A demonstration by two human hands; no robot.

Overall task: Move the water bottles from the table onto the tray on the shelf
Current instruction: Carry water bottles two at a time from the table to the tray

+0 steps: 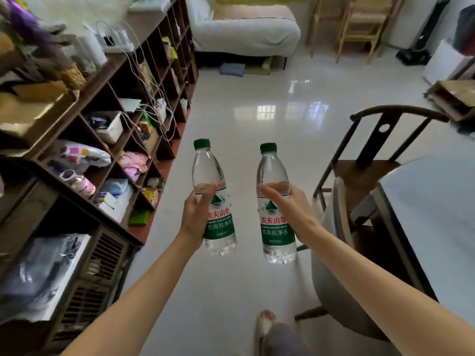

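Left hand (pixel 196 217) and right hand (pixel 289 205) each grip an upright clear plastic green-capped bottle, left bottle (pixel 214 196) and right bottle (pixel 276 201), labelled 农夫山泉 饮用纯净水, fingers wrapped round them, glossy white floor (pixel 257 119) open beyond the fingertips.

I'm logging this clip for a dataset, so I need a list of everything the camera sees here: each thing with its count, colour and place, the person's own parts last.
bottles: two, clear with green caps and labels, upright in mid-air over the floor, one per hand
shelf: one, dark brown, along the left, cubbies full of clutter
cables: several, white, hanging down the shelf front
tray: one, tan, on the shelf top at left
table: one, pale top, right edge
chair: one, dark wood, beside the table
sofa: one, white, far end
floor: white, glossy
left hand: one, holds the left bottle
right hand: one, holds the right bottle
foot: one, pale slipper, bottom centre
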